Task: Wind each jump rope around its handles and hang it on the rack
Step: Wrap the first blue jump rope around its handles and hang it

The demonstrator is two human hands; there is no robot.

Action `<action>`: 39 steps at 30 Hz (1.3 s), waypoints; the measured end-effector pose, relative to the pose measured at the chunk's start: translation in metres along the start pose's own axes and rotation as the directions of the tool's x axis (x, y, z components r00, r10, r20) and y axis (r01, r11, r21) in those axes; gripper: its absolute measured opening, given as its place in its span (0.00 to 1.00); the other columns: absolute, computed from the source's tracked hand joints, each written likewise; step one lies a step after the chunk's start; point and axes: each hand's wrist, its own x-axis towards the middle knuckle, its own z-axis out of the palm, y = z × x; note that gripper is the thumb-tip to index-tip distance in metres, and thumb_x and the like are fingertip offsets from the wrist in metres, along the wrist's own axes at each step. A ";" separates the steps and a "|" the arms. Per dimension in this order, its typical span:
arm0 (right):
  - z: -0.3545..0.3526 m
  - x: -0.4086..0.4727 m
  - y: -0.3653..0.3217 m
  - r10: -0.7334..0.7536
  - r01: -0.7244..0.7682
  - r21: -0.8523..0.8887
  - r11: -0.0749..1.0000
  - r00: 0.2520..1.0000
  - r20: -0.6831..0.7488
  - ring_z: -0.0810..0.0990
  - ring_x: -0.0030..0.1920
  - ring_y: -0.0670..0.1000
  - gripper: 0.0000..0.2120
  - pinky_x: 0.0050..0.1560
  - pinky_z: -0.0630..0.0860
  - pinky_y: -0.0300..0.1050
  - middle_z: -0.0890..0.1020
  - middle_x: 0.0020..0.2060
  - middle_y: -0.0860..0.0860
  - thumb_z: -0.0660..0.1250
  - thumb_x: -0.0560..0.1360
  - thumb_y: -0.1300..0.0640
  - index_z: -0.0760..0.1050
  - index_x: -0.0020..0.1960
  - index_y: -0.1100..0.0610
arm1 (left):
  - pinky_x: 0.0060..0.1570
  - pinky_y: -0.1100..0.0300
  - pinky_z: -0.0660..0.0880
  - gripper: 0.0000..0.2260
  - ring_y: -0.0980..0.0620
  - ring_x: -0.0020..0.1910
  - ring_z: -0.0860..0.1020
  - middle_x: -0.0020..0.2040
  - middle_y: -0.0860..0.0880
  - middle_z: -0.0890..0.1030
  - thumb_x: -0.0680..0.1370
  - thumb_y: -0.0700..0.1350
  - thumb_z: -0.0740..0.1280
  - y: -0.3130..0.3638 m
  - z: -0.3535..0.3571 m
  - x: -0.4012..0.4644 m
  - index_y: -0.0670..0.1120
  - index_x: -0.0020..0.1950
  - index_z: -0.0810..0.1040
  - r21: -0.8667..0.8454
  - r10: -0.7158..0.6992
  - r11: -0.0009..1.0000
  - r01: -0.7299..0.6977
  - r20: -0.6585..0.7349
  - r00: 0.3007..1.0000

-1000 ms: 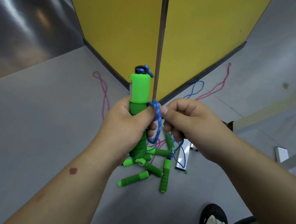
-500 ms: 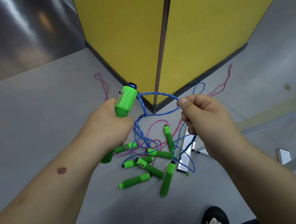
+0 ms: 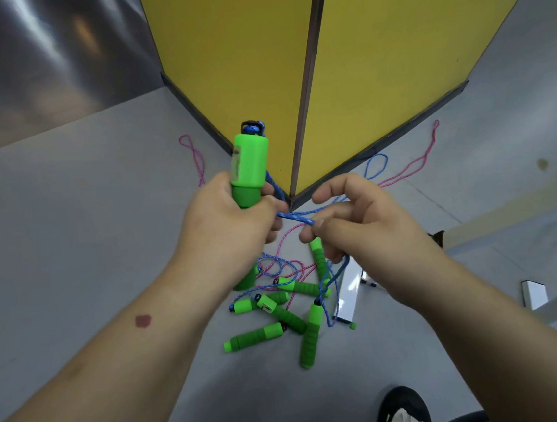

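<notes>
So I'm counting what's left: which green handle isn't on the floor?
The green handle gripped upright in the left hand; the others lie on the grey floor.

Glossy plastic handle (image 3: pixel 249 160), braided rope (image 3: pixel 296 216)

the handle (image 3: pixel 251 165) gripped in the left hand (image 3: pixel 227 230) is bright green with a black cap; the rope (image 3: pixel 296 216) pinched by the right hand (image 3: pixel 357 223) is blue with pale flecks; the loose handles (image 3: pixel 252 338) on the floor (image 3: pixel 66 233) are the same green — their cords blue and pink, speckled; the floor is plain grey; the panels (image 3: pixel 389 34) are yellow with dark edging; the shoe (image 3: pixel 403 414) is black and white.
</notes>
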 end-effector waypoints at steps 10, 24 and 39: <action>0.006 0.003 -0.001 -0.080 0.089 0.156 0.984 0.995 -0.066 0.76 0.30 0.52 0.04 0.32 0.75 0.42 0.80 0.35 0.64 0.66 0.80 0.67 0.77 0.49 0.60 | 0.39 0.56 0.80 0.19 0.52 0.36 0.81 0.44 0.47 0.85 0.75 0.39 0.69 0.007 0.015 -0.023 0.52 0.64 0.80 -0.297 0.081 0.954 0.053 0.422 0.903; -0.009 0.003 -0.001 0.012 -0.003 0.072 0.997 0.991 -0.133 0.74 0.27 0.47 0.06 0.29 0.72 0.37 0.86 0.36 0.53 0.66 0.79 0.66 0.78 0.48 0.57 | 0.29 0.60 0.78 0.04 0.53 0.28 0.79 0.33 0.47 0.84 0.81 0.38 0.68 0.004 -0.013 0.010 0.46 0.52 0.77 -0.220 -0.144 0.961 0.168 0.119 0.982; 0.008 -0.002 0.000 -0.040 0.042 0.060 0.997 0.999 -0.029 0.78 0.31 0.49 0.07 0.34 0.77 0.43 0.85 0.36 0.57 0.66 0.79 0.69 0.81 0.53 0.60 | 0.39 0.51 0.81 0.05 0.51 0.31 0.81 0.36 0.50 0.84 0.76 0.48 0.73 -0.004 0.012 -0.008 0.49 0.47 0.80 -0.151 0.070 0.987 -0.046 0.157 0.985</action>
